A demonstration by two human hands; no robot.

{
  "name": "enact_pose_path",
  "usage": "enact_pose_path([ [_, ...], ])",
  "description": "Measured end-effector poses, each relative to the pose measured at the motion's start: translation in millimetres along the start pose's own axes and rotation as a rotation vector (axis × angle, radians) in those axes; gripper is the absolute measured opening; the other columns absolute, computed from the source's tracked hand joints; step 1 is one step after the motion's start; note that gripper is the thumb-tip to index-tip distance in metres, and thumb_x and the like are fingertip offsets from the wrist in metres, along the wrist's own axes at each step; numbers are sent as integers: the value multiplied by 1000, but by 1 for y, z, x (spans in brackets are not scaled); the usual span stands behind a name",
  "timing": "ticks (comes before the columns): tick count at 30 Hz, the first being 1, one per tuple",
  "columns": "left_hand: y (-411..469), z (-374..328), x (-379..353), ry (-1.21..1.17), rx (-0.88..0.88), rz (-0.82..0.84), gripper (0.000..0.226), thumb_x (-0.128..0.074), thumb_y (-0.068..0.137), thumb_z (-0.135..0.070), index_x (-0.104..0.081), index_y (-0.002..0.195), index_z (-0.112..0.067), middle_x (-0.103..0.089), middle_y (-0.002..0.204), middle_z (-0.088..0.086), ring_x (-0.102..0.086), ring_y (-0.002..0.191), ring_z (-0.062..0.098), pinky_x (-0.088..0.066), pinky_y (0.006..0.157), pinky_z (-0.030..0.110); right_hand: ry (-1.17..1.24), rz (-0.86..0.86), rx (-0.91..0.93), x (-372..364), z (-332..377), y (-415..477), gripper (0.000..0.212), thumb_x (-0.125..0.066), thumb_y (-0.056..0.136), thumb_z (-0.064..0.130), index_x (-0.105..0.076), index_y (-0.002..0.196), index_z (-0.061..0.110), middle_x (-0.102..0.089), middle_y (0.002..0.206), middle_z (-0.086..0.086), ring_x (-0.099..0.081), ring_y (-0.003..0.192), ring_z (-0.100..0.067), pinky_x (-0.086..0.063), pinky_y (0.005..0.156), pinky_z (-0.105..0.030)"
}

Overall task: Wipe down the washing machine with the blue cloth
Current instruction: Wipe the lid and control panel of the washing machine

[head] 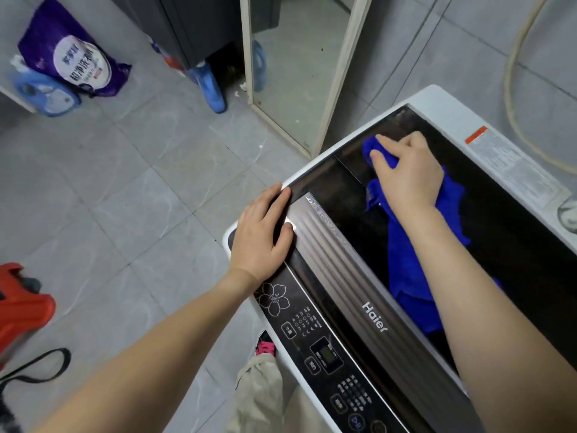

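Note:
A top-loading washing machine [331,245] with a white body, a dark glass lid and a black control panel fills the right side. A blue cloth [409,260] lies spread along the glass lid. My right hand [406,170] rests on the cloth's far end, fingers bent over a bunched part of it, and presses it against the lid. My left hand [262,232] lies flat on the machine's front left corner, fingers straight across the ribbed silver strip.
Grey tiled floor spreads to the left. A purple detergent bag [75,54] and blue bottles [46,95] stand at the far left. A framed mirror [296,64] leans beside the machine. A red object [18,307] and black strap [37,364] lie at the near left. A hose [515,98] hangs on the wall.

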State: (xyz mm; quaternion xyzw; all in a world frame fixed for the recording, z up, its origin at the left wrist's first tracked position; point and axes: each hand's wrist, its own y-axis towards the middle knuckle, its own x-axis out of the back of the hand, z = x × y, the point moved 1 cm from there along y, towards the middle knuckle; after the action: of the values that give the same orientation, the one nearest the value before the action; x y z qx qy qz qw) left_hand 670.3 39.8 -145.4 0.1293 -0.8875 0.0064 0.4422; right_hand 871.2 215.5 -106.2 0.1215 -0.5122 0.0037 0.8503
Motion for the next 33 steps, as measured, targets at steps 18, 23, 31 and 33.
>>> enact_pose_path([
  [18, 0, 1, -2, -11, -4, 1, 55, -52, 94, -17, -46, 149, -17, -43, 154, 2, -41, 140, 22, -30, 117, 35, -111, 284, 311, 85, -70, -186, 24, -71, 89, 24, -73, 113, 26, -54, 87, 6, -47, 74, -10, -35, 48, -24],
  [23, 0, -1, -2, 0, 5, -11, 55, -51, 94, -20, -46, 149, -20, -43, 155, 0, -41, 140, 21, -33, 116, 37, -93, 318, 526, 48, -23, -129, 22, -72, 86, 16, -77, 106, 24, -59, 87, -1, -53, 77, -19, -38, 48, -27],
  [31, -1, -3, -1, 6, 10, -9, 55, -48, 96, -22, -44, 150, -22, -39, 157, -2, -39, 142, 18, -31, 116, 33, -85, 334, 508, 76, -62, -149, 24, -76, 84, 16, -76, 107, 22, -57, 89, -2, -51, 78, -19, -35, 52, -27],
  [33, -1, -1, -2, -3, 5, -6, 54, -48, 96, -22, -45, 150, -21, -40, 157, -2, -39, 142, 18, -28, 116, 28, -46, 287, 404, 86, -76, -160, 24, -76, 84, 19, -76, 108, 23, -55, 89, 0, -51, 77, -16, -40, 53, -28],
])
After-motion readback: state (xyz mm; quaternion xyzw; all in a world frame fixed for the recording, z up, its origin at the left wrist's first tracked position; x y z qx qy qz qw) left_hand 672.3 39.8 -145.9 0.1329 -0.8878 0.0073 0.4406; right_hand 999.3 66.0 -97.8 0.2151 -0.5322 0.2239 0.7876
